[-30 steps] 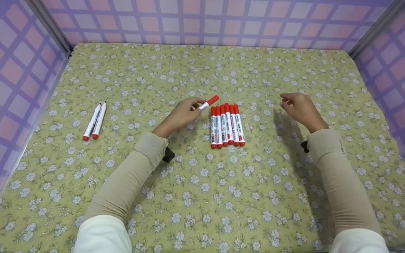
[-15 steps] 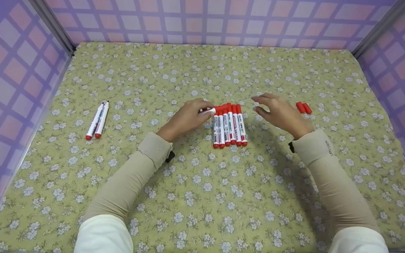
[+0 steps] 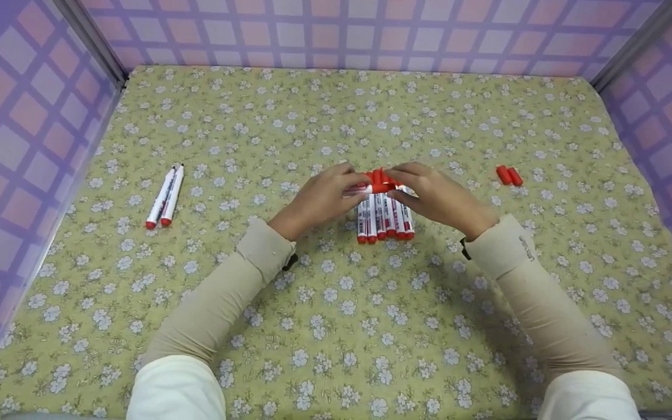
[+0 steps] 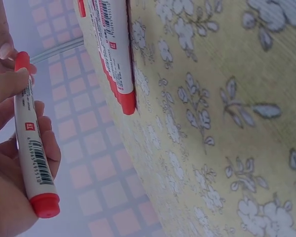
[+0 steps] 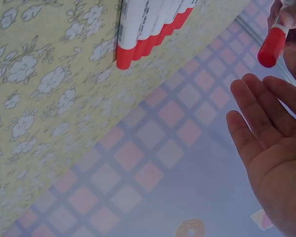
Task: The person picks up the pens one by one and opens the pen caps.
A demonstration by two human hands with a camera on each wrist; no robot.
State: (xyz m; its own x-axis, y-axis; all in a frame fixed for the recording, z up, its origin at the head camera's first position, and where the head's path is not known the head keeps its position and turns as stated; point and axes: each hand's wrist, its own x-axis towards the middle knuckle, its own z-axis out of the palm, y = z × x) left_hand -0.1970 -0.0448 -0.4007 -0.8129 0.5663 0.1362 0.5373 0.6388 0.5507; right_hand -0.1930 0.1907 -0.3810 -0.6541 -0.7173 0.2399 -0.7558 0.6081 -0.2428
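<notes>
My left hand [image 3: 325, 195] pinches a white marker [image 4: 30, 133] between thumb and fingers. Its red cap [image 5: 273, 48] points toward my right hand [image 3: 440, 195]. In the right wrist view the fingers of that right hand are spread and fairly straight, their tips just short of the cap, with nothing between them. Under both hands lies a row of several capped red-and-white markers [image 3: 385, 219], side by side on the cloth. The hands cover part of the row's cap ends in the head view.
At the left lie two uncapped markers [image 3: 164, 198], tips pointing away. Two loose red caps [image 3: 509, 175] lie together on the right. A yellow floral cloth [image 3: 336, 338] covers the table, and checkered panels [image 3: 336, 35] stand around its back and sides.
My right hand has moved left from the area of the loose caps, uncovering them, and comes up to the held marker's cap. The left hand has shifted slightly right, leveling the marker.
</notes>
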